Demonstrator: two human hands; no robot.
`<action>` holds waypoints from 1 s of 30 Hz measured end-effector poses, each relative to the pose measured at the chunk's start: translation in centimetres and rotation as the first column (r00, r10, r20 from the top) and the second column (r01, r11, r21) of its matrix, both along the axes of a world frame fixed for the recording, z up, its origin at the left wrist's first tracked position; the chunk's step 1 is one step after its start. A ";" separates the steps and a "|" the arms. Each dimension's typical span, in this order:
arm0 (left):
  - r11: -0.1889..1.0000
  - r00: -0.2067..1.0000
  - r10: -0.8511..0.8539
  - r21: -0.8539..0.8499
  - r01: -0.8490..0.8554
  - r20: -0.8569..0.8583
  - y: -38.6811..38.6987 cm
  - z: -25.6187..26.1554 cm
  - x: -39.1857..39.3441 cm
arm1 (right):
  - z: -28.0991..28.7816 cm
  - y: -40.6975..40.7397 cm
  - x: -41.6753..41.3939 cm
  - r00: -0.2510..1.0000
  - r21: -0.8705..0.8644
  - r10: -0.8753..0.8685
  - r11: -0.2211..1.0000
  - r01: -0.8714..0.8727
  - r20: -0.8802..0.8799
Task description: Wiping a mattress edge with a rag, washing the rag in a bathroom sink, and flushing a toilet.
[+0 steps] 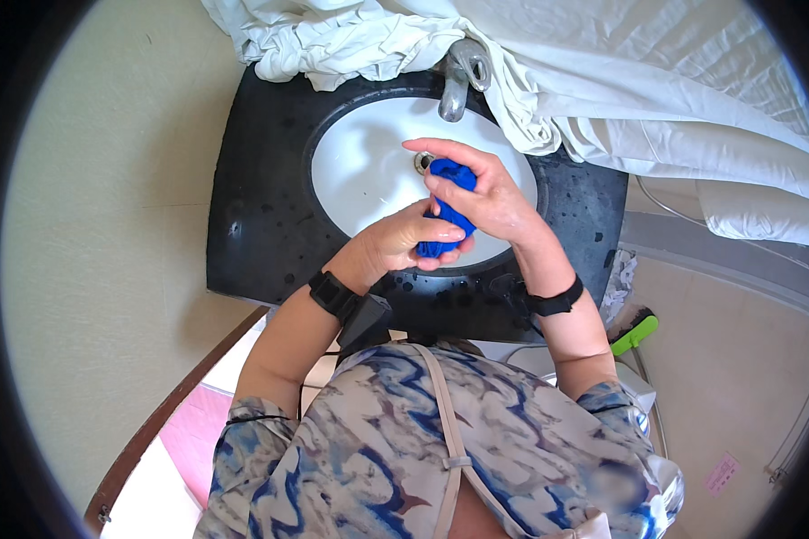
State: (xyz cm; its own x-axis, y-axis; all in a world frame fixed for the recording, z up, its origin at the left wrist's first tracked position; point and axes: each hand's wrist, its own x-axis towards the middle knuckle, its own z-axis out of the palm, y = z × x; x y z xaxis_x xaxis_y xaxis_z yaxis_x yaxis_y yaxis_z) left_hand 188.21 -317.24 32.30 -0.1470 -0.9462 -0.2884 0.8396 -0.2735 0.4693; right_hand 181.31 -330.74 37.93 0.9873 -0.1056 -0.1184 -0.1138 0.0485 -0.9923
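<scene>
A bunched blue cloth [453, 217] is squeezed between my two hands above the near right part of a white oval sink basin [350, 175]. My left hand [404, 236] grips its lower end, thumb across the front and fingertips showing beyond. Around the upper end closes my right hand [489, 188], its index finger stretched out to the left over the drain [423, 162]. Both hands look wet. Behind them a metal faucet [454, 87] hangs over the basin's far edge; no running water shows. Part of the cloth is hidden by my fingers.
The black countertop [263, 188] around the basin carries water drops. White fabric [377, 47] lies heaped along its back, and a white curtain [647, 74] drapes at right. A green brush [635, 333] is at lower right. A brown door frame edge [175, 397] runs at lower left.
</scene>
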 end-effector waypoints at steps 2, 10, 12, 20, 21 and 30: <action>0.990 0.998 0.024 0.139 -0.032 0.055 -0.5 -0.7 0.0 | -2.2 0.3 0.8 0.992 -0.007 -0.115 0.993 0.115 -0.051; 0.906 0.830 -0.016 0.359 -0.224 0.558 -2.3 -5.4 -1.6 | -10.9 0.0 2.1 0.901 -0.100 -0.371 0.929 0.357 -0.225; 0.913 0.600 0.034 0.220 -0.345 0.799 -2.8 -6.5 -2.2 | -12.2 0.0 2.1 0.873 -0.146 -0.427 0.904 0.403 -0.236; 0.912 0.156 -0.184 0.228 -0.341 0.970 -3.8 -8.3 -3.0 | -14.0 0.2 1.4 0.611 0.069 -0.653 0.656 0.752 -0.446; 0.903 0.127 -0.193 0.227 -0.364 0.973 -3.9 -8.4 -3.1 | -14.0 0.2 1.4 0.611 0.072 -0.653 0.655 0.752 -0.448; 0.909 -0.032 -0.209 0.182 -0.376 0.977 -4.6 -9.4 -4.4 | -14.4 -0.2 0.2 0.457 0.124 -0.720 0.467 0.876 -0.522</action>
State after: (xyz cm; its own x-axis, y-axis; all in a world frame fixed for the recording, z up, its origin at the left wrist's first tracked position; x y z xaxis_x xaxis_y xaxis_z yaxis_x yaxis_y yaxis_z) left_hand 183.78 -321.82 22.90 0.6273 -0.7247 -0.2852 -0.3587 -0.5939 0.7201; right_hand 181.50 -330.95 23.56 0.3409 -0.6993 -0.6283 -0.1630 0.6143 -0.7721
